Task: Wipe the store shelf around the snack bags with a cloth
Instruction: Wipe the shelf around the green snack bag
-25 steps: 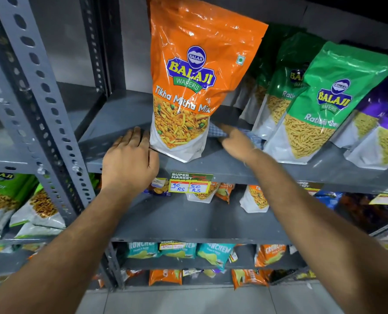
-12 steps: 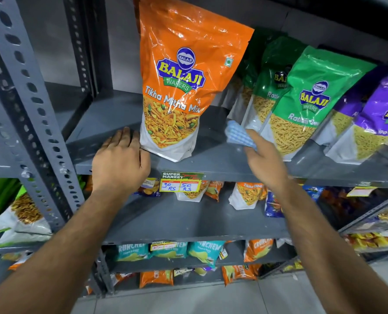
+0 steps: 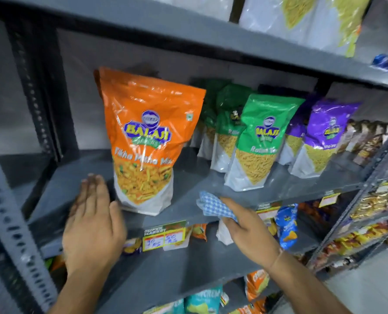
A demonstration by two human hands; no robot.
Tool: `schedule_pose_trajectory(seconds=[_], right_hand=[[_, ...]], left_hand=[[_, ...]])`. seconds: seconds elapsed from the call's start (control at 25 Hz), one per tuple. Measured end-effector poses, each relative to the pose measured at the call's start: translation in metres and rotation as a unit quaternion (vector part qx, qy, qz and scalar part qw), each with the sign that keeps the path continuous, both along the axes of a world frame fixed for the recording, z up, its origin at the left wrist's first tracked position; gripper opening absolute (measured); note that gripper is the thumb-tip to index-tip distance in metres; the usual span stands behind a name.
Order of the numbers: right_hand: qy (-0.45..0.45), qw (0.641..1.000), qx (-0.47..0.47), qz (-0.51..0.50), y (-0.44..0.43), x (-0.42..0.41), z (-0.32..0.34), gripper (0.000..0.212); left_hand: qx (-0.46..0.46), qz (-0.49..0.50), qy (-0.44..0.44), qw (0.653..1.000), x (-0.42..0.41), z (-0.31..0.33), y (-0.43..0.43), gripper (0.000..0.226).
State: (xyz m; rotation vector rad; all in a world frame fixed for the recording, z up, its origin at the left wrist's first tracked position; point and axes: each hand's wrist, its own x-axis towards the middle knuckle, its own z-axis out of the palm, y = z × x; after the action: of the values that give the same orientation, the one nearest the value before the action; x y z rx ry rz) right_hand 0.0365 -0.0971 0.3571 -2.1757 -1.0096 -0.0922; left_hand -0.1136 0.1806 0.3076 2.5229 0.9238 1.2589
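Change versus half a second ago: the right hand (image 3: 248, 232) has come back from between the bags toward the front edge of the grey metal shelf (image 3: 188, 200); the blue-and-white checked cloth (image 3: 213, 206) came with it. The view has also tilted upward, so the shelf above (image 3: 188, 32) and its clear snack packs now show. The left hand (image 3: 93, 225) remains at the left of the orange Tikha Mitha Mix bag (image 3: 147, 137), though now it looks slightly lifted and blurred.

Cloth: bunched, its long axis runs from the fingers up and left; the free end points toward the base of the orange bag but stops short of it. It lies at or just over the shelf's front lip; contact with the surface cannot be told.

Right hand: fingers closed on the cloth, thumb side up.

Left hand: flat, fingers extended together, grasping nothing; thumb just beside the orange bag's lower left corner.

Orange bag: upright, standing on the shelf. To its right, a green Ratlami Sev bag (image 3: 261, 141) stands at the front of a row, then a purple bag (image 3: 324, 134). A price label (image 3: 164, 236) hangs on the shelf's front edge below the orange bag.
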Motion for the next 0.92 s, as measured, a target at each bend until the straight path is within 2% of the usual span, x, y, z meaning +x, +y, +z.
schedule_pose_trajectory(seconds=[0.08,0.16,0.24,0.32,0.44,0.6,0.8,0.92], right_hand=[[0.005,0.999,0.049,-0.012,-0.009,0.012,0.007,0.042],[0.015,0.996,0.083,-0.033,-0.028,0.033,0.015,0.041],[0.023,0.991,0.12,-0.048,-0.054,0.059,0.022,0.041],[0.025,0.983,0.17,-0.06,-0.088,0.092,0.03,0.039],[0.041,0.973,0.221,-0.061,-0.133,0.148,0.042,0.038],[0.059,0.978,0.195,-0.049,-0.164,0.231,0.04,0.034],[0.042,0.987,0.153,-0.018,-0.138,0.294,0.043,0.035],[0.057,0.984,0.16,-0.053,-0.092,0.329,0.056,0.033]], left_hand=[[0.034,-0.022,-0.089,0.995,-0.004,0.007,-0.028,0.065],[0.118,-0.102,-0.126,0.98,0.008,0.014,-0.076,0.062],[0.162,-0.189,-0.072,0.966,0.036,0.015,-0.125,0.059],[0.143,-0.209,0.0,0.967,0.083,0.007,-0.167,0.061],[0.078,-0.162,0.063,0.982,0.157,0.001,-0.199,0.064],[0.052,-0.059,0.113,0.99,0.218,-0.008,-0.213,0.066],[0.03,0.038,0.166,0.985,0.232,-0.009,-0.224,0.068],[0.009,0.052,0.2,0.978,0.233,-0.005,-0.228,0.073]])
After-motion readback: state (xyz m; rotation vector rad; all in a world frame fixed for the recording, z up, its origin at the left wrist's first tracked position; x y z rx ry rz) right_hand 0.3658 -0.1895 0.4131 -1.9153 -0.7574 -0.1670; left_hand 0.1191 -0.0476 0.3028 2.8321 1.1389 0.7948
